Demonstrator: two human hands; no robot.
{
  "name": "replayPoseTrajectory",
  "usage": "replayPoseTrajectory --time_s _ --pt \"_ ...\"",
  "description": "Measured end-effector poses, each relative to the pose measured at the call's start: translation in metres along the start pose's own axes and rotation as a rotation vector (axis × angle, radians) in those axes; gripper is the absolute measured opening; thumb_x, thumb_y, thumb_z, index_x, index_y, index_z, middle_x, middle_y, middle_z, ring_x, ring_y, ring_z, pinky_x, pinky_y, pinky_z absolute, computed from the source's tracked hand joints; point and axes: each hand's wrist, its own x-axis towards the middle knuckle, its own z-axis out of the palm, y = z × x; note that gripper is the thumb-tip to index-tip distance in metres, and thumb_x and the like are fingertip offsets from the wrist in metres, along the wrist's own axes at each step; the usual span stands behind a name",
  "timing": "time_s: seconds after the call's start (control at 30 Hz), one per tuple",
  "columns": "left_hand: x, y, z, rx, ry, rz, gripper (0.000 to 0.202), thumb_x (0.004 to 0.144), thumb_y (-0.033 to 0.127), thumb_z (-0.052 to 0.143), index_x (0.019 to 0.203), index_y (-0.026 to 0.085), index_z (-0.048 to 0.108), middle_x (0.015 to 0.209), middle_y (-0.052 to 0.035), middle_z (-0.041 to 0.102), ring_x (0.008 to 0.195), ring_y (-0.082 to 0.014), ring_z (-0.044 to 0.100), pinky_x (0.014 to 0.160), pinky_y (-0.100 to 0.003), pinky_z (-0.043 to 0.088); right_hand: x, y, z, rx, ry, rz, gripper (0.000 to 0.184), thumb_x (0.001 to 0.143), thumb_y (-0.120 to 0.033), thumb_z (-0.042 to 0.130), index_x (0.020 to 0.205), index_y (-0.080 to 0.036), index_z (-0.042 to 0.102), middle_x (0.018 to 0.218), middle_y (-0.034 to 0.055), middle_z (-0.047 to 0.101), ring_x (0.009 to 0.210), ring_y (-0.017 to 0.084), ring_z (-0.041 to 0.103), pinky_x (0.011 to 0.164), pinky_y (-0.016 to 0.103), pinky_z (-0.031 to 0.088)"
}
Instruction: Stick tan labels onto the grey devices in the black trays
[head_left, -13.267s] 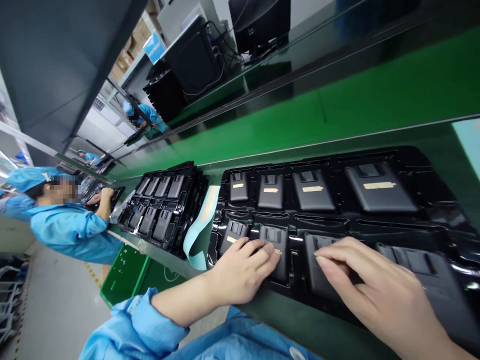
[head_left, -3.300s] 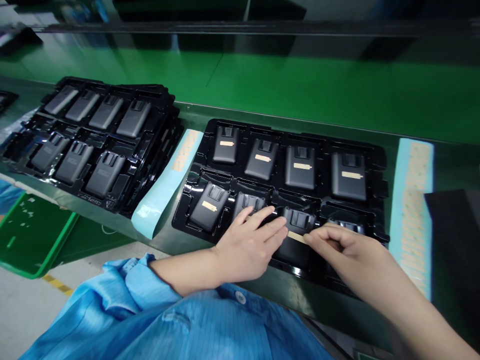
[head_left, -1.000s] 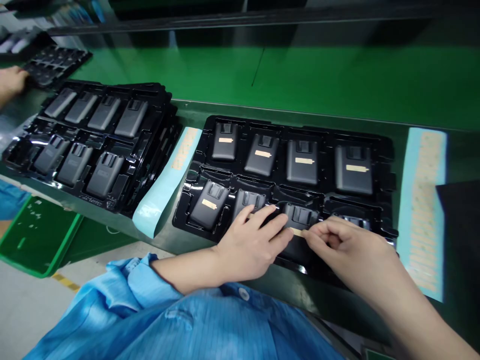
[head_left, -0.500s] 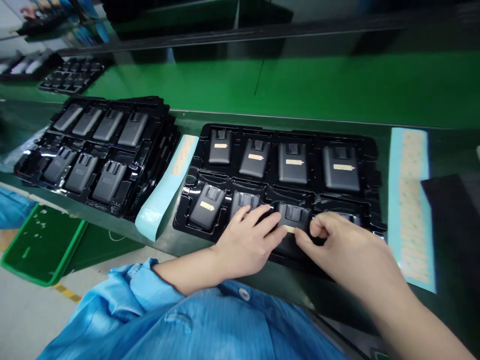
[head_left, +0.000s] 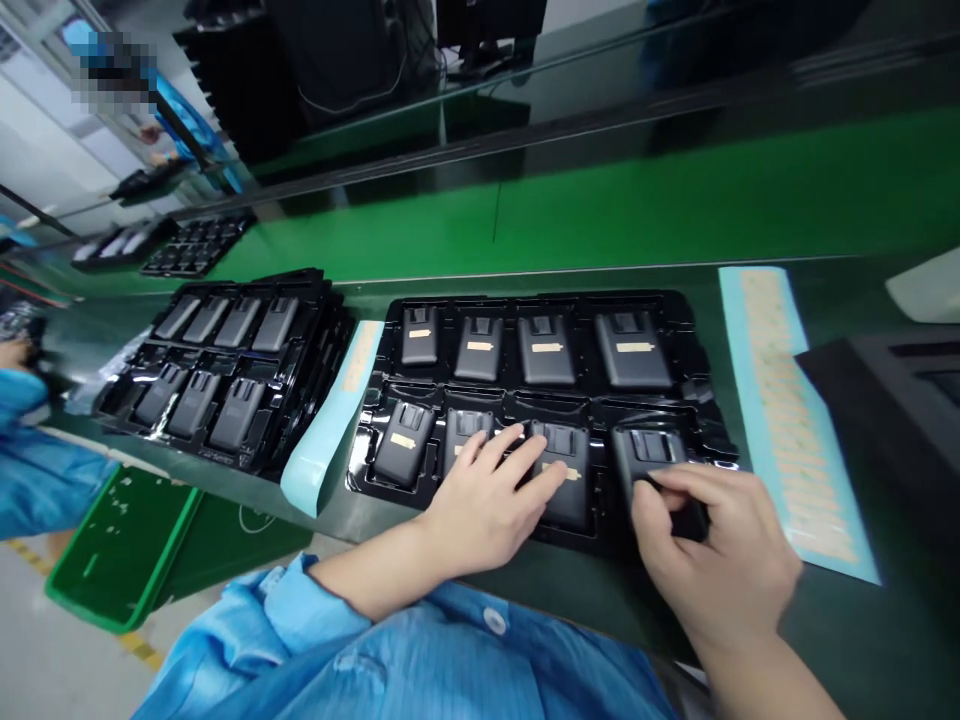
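Note:
A black plastic tray holds two rows of dark grey cases with clips, and cream label strips show on most of them. My left hand rests with fingers spread over the front row, its fingertips on a labelled case. At the row's right end, my right hand is closed in a pinch over another case. Whatever sits between thumb and forefinger is hidden. Light-blue backing sheets with cream strips lie on both sides of the tray, a long sheet right and a curled sheet left.
Stacked black trays with grey cases stand to the left. A green bin is below the bench edge. At far right are a dark box and a white object. Another person's blue sleeve shows at left.
My right hand has moved right from the third front case to the fourth. The third case now carries a label uncovered by that hand. My view has tilted up; my left hand stays put.

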Motion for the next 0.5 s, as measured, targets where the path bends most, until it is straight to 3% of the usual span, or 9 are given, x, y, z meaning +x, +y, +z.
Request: replayPoseTrajectory --time_s 0.2,0.4,0.5 --pt "0.004 0.0 -0.001 0.068 -0.024 0.041 0.029 0.084 0.026 0.039 0.111 0.021 0.05 0.12 -0.0086 0.046 0.114 -0.0226 0.036 0.09 -0.04 0.034 0.0 0.005 0.0 0.064 0.028 0.076 0.008 0.08 -0.014 0.046 0.081 -0.022 0.046 0.066 0.0 0.049 0.064 0.016 0.051 0.06 0.03 0.042" --pt "0.01 -0.003 -0.013 0.224 -0.155 0.145 0.032 0.085 0.029 0.04 0.115 0.022 0.047 0.124 -0.0065 0.043 0.118 -0.0257 0.031 0.09 -0.048 0.03 0.0 0.006 0.0 0.132 0.012 0.098 0.008 0.081 -0.015 0.044 0.077 -0.022 0.044 0.067 -0.0008 0.049 0.057 0.013 0.049 0.058 0.029 0.04" --pt "0.015 -0.007 -0.017 0.262 -0.221 0.245 0.034 0.086 0.029 0.038 0.118 0.021 0.045 0.127 -0.0055 0.041 0.119 -0.0245 0.03 0.092 -0.047 0.029 0.0 0.005 -0.002 0.145 -0.006 0.12 0.007 0.082 -0.018 0.043 0.077 -0.023 0.044 0.069 -0.0009 0.052 0.053 0.012 0.047 0.056 0.029 0.038"
